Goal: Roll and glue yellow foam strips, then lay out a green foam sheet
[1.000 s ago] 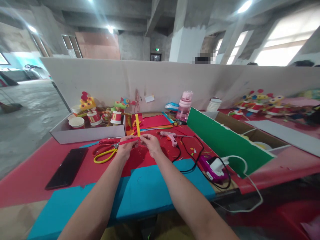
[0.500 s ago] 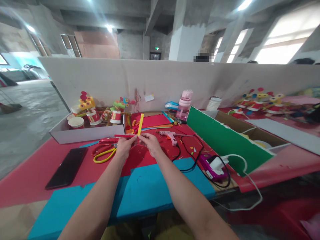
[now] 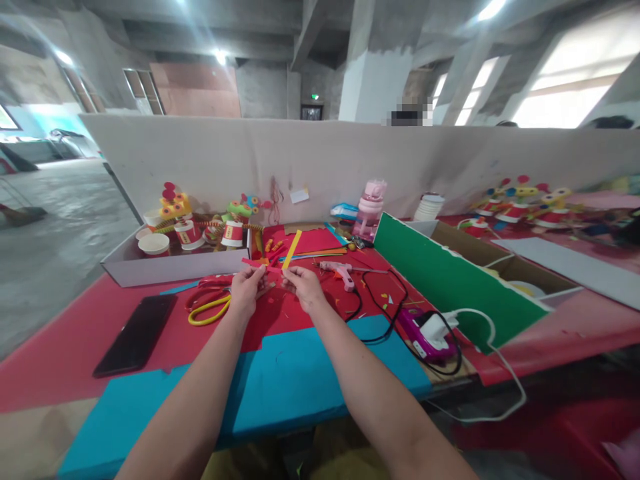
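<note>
My left hand (image 3: 245, 291) pinches a red paper strip (image 3: 251, 263) whose free end points left. My right hand (image 3: 304, 287) is closed on the lower end of a yellow paper strip (image 3: 293, 249), which slants up and to the right. The two strips appear to meet between my hands, though my fingers hide how they join. Just left of my left hand lies a tool with red and yellow handles (image 3: 213, 311), partly covered. A pink glue gun (image 3: 341, 273) rests on the red table covering to the right of my right hand.
At the back left, a white box (image 3: 150, 268) holds paper cups and cup figures. A black phone (image 3: 135, 337) lies on the left. To the right are a purple power strip (image 3: 425, 340) with cables and a green-sided box (image 3: 450, 283). Blue sheet (image 3: 320, 373) covers the near edge.
The yellow strip has tipped further to the right. My hands have moved slightly apart, and the red strip's left end has risen and shows more clearly.
</note>
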`<action>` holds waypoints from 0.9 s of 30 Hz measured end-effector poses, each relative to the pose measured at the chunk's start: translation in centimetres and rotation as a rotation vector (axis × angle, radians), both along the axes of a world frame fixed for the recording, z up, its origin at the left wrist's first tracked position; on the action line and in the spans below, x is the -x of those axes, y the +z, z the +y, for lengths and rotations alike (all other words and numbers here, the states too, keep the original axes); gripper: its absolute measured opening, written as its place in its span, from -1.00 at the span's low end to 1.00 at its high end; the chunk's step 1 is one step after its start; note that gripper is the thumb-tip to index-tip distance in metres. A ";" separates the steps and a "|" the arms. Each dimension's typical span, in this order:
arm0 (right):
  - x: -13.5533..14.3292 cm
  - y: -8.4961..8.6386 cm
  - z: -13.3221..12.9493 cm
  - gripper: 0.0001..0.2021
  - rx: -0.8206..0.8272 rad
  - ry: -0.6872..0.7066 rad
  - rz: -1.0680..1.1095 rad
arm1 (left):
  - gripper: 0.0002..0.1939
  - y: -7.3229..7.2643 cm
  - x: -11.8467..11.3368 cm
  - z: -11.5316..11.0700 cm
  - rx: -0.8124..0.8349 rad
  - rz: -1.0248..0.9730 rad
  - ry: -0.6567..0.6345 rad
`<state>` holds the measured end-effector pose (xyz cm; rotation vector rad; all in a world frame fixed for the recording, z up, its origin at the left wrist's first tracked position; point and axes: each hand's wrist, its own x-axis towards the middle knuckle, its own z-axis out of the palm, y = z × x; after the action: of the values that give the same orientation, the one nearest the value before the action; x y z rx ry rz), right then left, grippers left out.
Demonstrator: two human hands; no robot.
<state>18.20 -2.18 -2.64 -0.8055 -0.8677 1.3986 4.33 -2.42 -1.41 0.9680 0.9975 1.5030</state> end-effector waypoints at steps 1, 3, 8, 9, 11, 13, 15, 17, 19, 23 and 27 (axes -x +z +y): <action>0.0 0.0 0.1 -0.69 0.001 -0.026 0.028 | -0.61 0.1 0.1 0.0 -0.007 -0.026 0.002; 0.1 0.1 0.1 -0.70 -0.008 -0.079 0.079 | -0.62 0.2 0.1 -0.2 -0.020 -0.033 -0.030; 0.7 0.3 -0.2 -0.69 -0.022 -0.074 0.079 | -0.60 0.1 -0.9 -0.4 -0.032 0.083 -0.151; 0.9 0.4 -0.3 -0.69 -0.023 -0.055 0.059 | -0.61 0.0 -1.0 -0.4 -0.045 0.092 -0.149; 1.0 0.4 -0.4 -0.71 -0.035 -0.023 0.010 | -0.63 -0.2 -1.0 -0.2 -0.067 0.101 -0.125; 1.0 0.3 -0.5 -0.73 -0.058 -0.002 -0.040 | -0.65 -0.3 -0.9 -0.1 -0.090 0.124 -0.093; 0.9 0.2 -0.5 -0.73 -0.065 0.000 -0.069 | -0.66 -0.2 -0.7 -0.2 -0.108 0.144 -0.066; 0.9 0.1 -0.4 -0.72 -0.044 -0.015 -0.073 | -0.68 0.0 -0.7 -0.3 -0.103 0.123 -0.066; 0.8 0.0 -0.3 -0.72 -0.012 -0.041 -0.073 | -0.68 0.2 -0.8 -0.5 -0.082 0.074 -0.076; 1.0 0.0 -0.3 -0.73 0.002 -0.041 -0.080 | -0.65 0.3 -1.0 -0.6 -0.068 0.065 -0.074; 1.2 0.1 -0.5 -0.74 0.027 -0.003 -0.040 | -0.61 -0.1 -1.0 -0.3 -0.090 0.068 -0.042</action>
<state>17.04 -2.67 -2.52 -0.8570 -0.8797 1.3987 5.32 -2.74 -1.50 1.1037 0.9579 1.4992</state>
